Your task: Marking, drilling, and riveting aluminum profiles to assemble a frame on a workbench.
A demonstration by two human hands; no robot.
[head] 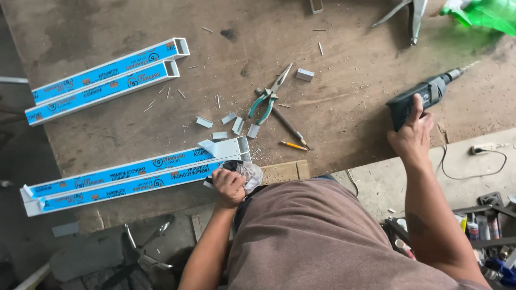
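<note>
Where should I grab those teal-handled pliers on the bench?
Take the pliers by the two teal handles at the lower end, coming from above on the near side. They lie flat with the thin jaws pointing away, and the handles are slightly spread.

Aluminium tubes (129, 174), white with blue printed film, lay just beside the left hand (228, 188), which gripped a grey-and-white cloth (248, 174). The drill (416, 102) under the right hand (411, 137) was dark grey-green. Between the hands: teal-handled pliers (266, 99), a yellow pencil (293, 145), brown stained tabletop (349, 70).
</note>
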